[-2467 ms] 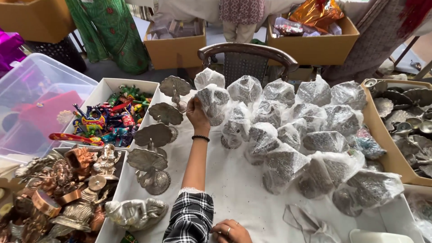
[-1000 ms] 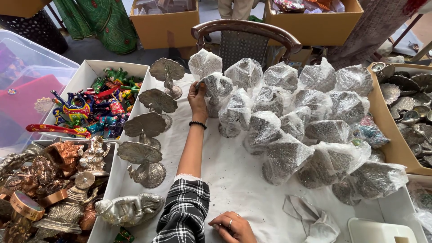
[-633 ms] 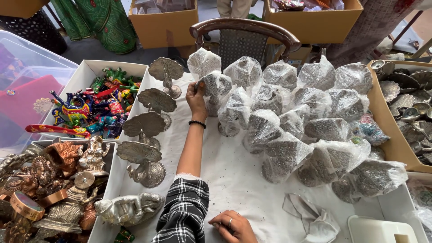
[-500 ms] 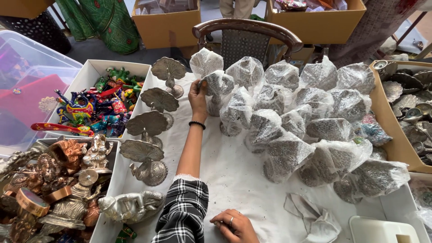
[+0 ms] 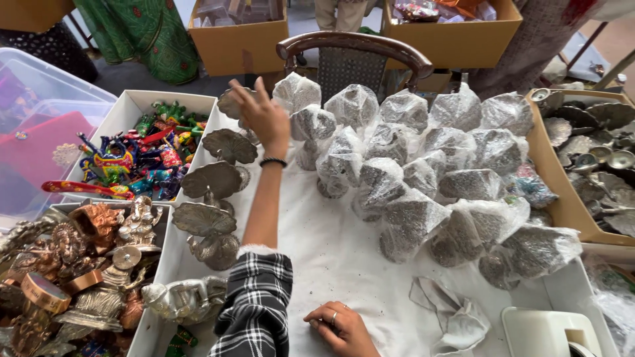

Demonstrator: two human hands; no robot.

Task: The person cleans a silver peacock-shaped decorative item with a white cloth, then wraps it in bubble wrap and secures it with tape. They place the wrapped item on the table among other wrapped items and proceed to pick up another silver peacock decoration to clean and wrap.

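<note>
Bare fingers of the left hand (image 5: 261, 118) are spread loosely in the air, holding nothing, raised just beside a plastic-wrapped silver figure (image 5: 311, 129) that stands on the white cloth (image 5: 331, 258) at the near-left edge of a cluster of similar wrapped pieces. Behind the hand stands a row of unwrapped metal peacock stands (image 5: 215, 182). A black band circles the wrist, and a checked sleeve (image 5: 254, 304) covers the forearm. Lower down, the right hand (image 5: 340, 327), wearing a ring, rests on the cloth with fingers curled together, near a crumpled empty plastic bag (image 5: 453, 317). Further left, a white box (image 5: 129, 109) holds colourful painted figurines.
</note>
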